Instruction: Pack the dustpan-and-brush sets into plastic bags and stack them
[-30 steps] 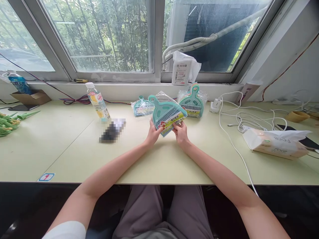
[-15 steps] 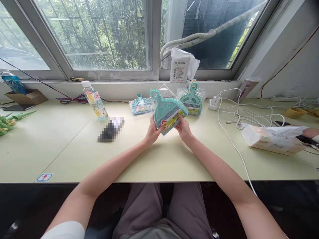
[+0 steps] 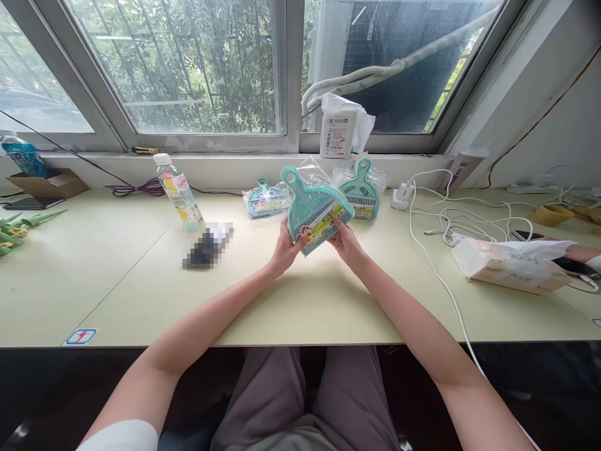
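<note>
A green plastic dustpan in clear wrap (image 3: pixel 312 207) is pinched by both hands (image 3: pixel 285 250) above the pale-yellow bench (image 3: pixel 300 307), beside a white tissue pack (image 3: pixel 514 266) lettered "Face".

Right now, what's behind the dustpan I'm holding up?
Behind the dustpan, a small wrapped dustpan shows past its left edge, and a larger wrapped bundle past its right. Whatever is directly behind its middle is covered, so I can't tell.

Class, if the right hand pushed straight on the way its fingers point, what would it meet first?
The packaged dustpan set, which the right hand is touching; how far anything lies beyond is unclear.
</note>
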The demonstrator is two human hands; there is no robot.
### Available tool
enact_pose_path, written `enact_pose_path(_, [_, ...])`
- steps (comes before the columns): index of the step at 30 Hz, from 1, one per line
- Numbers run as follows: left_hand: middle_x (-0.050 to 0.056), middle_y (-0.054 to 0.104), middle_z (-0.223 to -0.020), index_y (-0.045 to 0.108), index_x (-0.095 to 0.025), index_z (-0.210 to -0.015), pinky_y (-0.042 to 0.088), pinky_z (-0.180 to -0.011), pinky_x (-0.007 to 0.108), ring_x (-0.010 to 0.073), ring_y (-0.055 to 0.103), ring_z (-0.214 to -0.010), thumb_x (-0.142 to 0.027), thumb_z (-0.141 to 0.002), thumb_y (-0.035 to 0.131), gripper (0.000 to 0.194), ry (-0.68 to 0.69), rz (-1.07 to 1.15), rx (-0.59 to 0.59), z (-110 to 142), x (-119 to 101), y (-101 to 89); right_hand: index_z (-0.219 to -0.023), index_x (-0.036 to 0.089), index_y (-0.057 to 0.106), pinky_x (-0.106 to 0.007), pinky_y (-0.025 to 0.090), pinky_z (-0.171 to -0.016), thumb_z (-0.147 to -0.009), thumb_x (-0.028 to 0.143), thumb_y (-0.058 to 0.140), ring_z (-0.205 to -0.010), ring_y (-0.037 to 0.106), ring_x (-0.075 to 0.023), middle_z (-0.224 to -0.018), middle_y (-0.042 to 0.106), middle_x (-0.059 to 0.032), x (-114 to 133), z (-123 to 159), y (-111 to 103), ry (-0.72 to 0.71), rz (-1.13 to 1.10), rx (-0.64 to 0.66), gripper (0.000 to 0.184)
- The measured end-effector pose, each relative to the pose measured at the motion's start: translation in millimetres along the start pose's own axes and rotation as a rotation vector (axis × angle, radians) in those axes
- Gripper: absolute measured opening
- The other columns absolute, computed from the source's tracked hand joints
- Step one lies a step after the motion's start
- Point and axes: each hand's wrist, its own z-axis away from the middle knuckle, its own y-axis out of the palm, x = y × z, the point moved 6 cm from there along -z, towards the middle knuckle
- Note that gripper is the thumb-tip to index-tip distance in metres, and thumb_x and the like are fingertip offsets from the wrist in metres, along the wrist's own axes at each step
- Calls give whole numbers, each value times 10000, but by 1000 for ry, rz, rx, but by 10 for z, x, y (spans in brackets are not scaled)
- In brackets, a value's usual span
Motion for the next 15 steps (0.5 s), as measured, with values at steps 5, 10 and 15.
enact_pose_path(5, [106,430,-1404,251,-259,-1418,373,-1084,400,275,397,-1333,-368,-730,743,853,57,-27,-15,-20,-68,-8,-903,207,665,-379,570,-909,-594,299,839,-1056,653,-253,-1036,728,-44,35,27,86,-42,61,141,367])
enact_pose_path(10, [120,491,-1376,210,-288,-1403,383,-1047,507,292,546,-1212,-411,-758,719,831,-126,115,142,91,-36,211,-859,209,662,-411,572,-909,-596,297,829,-1059,648,-263,-979,731,-42,102,63,115,-133,27,84,324])
enact_pose_path(15, [145,480,-1416,334,-274,-1382,372,-1025,563,323,554,-1210,-448,-831,640,654,-283,175,267,153,108,294,-973,238,645,-394,563,-937,-629,295,813,-1099,633,-246,-1008,722,-27,103,83,102,-166,4,29,387])
